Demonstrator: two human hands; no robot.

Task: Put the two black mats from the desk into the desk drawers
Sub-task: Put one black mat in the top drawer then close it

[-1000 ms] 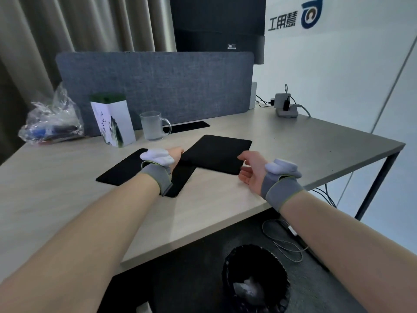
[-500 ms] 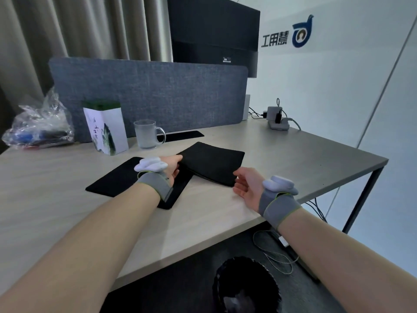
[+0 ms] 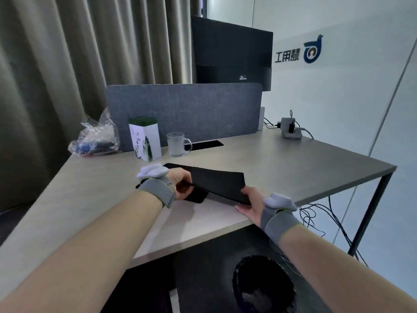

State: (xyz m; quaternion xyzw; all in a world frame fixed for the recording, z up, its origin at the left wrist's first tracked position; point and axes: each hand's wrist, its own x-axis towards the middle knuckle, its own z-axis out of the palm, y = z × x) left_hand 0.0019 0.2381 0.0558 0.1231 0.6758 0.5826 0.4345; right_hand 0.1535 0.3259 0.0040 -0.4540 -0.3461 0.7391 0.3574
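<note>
One black mat (image 3: 216, 180) is raised off the desk (image 3: 304, 168), tilted, held between both hands. My left hand (image 3: 180, 180) pinches its left near corner and my right hand (image 3: 251, 203) grips its right near corner at the desk's front edge. The second black mat (image 3: 195, 197) lies flat on the desk under it; only a small part shows beneath my left hand and the raised mat. No drawers are in sight.
At the back stand a white-and-green tin (image 3: 145, 138), a glass mug (image 3: 177, 144), a plastic bag (image 3: 96, 138) and a grey divider screen (image 3: 182, 111). A charger block (image 3: 291, 129) sits back right. A black bin (image 3: 264, 285) stands under the desk, with cables (image 3: 316, 215) hanging at the right.
Both hands have closed on the upper mat's near corners and raised it off the desk; a second ago it lay flat. The view has swung up and to the left.
</note>
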